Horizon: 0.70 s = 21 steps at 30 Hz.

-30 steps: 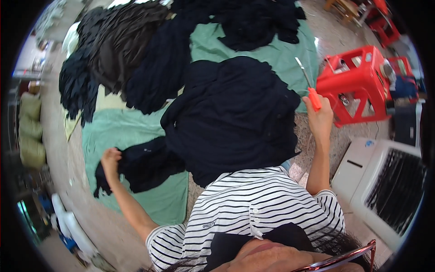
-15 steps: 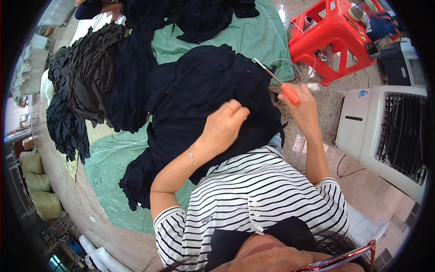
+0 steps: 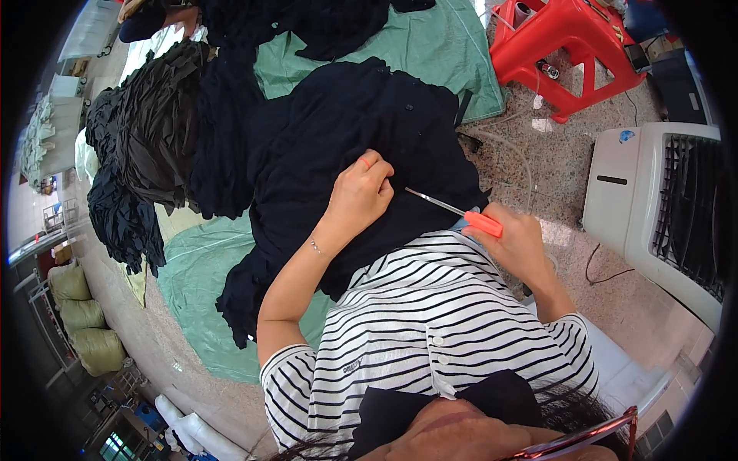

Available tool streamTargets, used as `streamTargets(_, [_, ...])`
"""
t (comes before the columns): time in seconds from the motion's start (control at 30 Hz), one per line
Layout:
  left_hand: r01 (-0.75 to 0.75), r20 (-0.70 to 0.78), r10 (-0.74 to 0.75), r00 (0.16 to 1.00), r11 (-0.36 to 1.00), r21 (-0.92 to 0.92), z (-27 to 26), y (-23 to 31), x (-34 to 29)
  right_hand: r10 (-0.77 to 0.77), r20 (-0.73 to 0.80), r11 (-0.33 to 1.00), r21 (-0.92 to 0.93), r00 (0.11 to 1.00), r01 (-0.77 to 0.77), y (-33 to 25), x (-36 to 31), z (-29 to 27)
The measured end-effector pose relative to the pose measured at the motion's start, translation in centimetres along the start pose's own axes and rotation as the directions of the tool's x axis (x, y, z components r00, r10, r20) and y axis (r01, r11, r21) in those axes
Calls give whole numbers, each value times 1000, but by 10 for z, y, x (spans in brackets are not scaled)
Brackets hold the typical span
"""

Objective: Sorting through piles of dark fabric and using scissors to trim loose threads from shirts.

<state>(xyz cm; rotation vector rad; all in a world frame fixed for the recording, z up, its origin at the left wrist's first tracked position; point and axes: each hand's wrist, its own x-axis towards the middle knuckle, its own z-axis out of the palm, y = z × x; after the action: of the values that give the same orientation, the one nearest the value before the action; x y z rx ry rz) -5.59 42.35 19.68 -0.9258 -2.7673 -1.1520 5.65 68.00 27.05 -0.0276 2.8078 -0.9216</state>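
Note:
A dark navy garment [image 3: 330,131] with small buttons is spread over my lap. My left hand [image 3: 360,192] is closed over it, fingers curled and thumb pressed in, pinching a bit of the cloth. My right hand [image 3: 515,242] grips a tool [image 3: 483,223] with a bright orange handle and a long thin metal shaft; its exact kind is unclear. The shaft points left across the garment, its tip a short way from my left fingers. Part of my right fingers is hidden behind the handle.
Piles of dark clothing [image 3: 157,131] lie to the left on a green sheet [image 3: 204,284]. A red stool [image 3: 530,46] stands at the far right, a white air cooler [image 3: 623,200] nearer on the right. A pale tube [image 3: 523,154] runs over the speckled floor. Stuffed sacks [image 3: 96,349] sit far left.
My right hand has come lower, and the tool's tip has swung from pointing up and away to pointing left near my left hand. My left hand has shifted slightly left and away.

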Motion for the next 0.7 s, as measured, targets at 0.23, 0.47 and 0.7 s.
streamTargets(0.23, [0,-33,0,999,1000,1,2,-1,-7,-14,3,996,-85,1000,14,-1,4,5])
streamTargets(0.47, [112,-115,-124,986,988,-107,-4,15,8,72,-135,997,6,988,-72,3,9,-1])
streamTargets(0.7, [-88,-49,94,994,990,107,3,1,44,42,-181,997,-62,983,-54,5,17,-3])
